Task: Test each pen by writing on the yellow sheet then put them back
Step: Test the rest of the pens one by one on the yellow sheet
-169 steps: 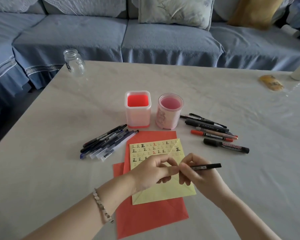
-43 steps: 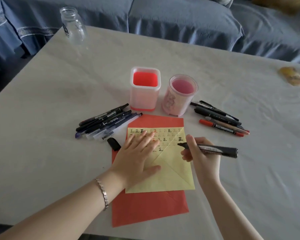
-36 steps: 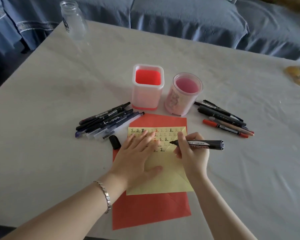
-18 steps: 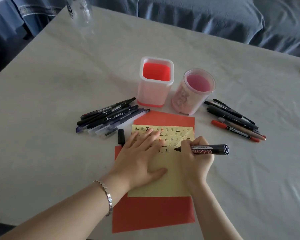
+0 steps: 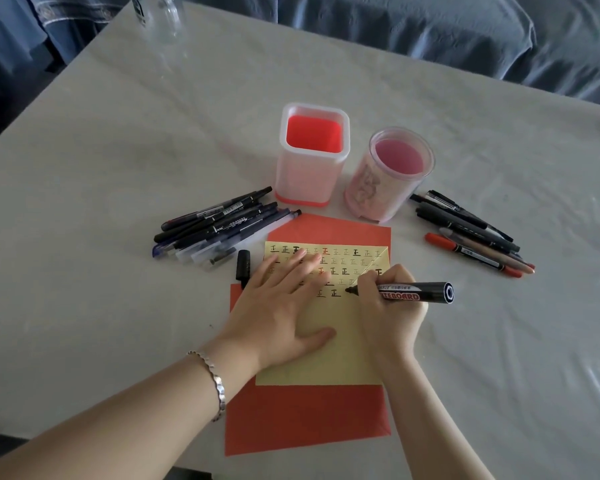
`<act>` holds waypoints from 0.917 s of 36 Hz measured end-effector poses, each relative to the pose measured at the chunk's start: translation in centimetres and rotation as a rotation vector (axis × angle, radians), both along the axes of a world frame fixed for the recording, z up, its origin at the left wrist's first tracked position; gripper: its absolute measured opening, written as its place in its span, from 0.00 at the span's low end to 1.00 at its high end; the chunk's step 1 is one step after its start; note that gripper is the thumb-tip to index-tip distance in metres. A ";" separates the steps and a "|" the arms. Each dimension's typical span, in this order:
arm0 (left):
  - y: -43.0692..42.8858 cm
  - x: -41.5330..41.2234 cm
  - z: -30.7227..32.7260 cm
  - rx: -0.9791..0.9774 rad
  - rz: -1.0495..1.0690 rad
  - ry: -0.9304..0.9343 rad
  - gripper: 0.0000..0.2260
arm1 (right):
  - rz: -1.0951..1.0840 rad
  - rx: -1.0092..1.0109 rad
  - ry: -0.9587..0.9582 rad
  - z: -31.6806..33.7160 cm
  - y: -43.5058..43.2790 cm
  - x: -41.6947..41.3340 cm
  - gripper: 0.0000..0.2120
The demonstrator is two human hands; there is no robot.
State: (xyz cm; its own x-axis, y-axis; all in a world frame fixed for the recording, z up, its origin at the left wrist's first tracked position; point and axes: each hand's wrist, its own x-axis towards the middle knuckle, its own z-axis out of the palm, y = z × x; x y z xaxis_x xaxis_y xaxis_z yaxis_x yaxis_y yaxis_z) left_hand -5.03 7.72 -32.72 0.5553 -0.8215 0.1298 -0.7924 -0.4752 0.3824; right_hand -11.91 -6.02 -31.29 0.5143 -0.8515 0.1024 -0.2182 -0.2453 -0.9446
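A yellow sheet [image 5: 340,355] covered with rows of small written characters lies on a red sheet [image 5: 305,417]. My left hand [image 5: 284,306] presses flat on the yellow sheet with straight fingers. My right hand [image 5: 388,313] grips a black whiteboard marker [image 5: 416,292], its tip touching the yellow sheet just right of the last written character. The marker's black cap [image 5: 243,265] lies on the table left of the sheets. A pile of pens [image 5: 219,226] lies at the left and another pile of pens [image 5: 471,230] at the right.
Two empty holders stand behind the sheets: a square red one [image 5: 312,154] and a round pink one [image 5: 392,174]. A glass jar [image 5: 160,15] stands at the table's far left corner. A blue sofa [image 5: 430,32] runs behind the table.
My right hand brought the uncapped marker's tip down onto the yellow sheet below the written rows. My left hand stayed flat on the sheet. The camera tilted down and closer.
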 end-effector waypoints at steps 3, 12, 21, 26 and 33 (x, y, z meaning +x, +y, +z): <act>-0.1 0.0 0.0 -0.004 -0.001 0.007 0.30 | -0.008 0.008 0.009 0.1 0.0 0.0 0.20; -0.1 0.1 0.0 0.004 -0.001 0.014 0.29 | -0.068 -0.044 0.044 -0.1 0.0 0.1 0.19; -0.1 0.1 0.0 0.018 -0.001 0.010 0.29 | -0.034 -0.028 0.013 -0.4 -0.2 -0.1 0.16; -0.1 0.1 -0.1 0.023 -0.004 0.001 0.29 | -0.036 -0.051 0.060 -0.6 -0.2 -0.1 0.13; -0.1 0.2 -0.2 0.012 -0.003 -0.007 0.30 | -0.067 -0.039 0.032 -0.6 -0.3 -0.1 0.12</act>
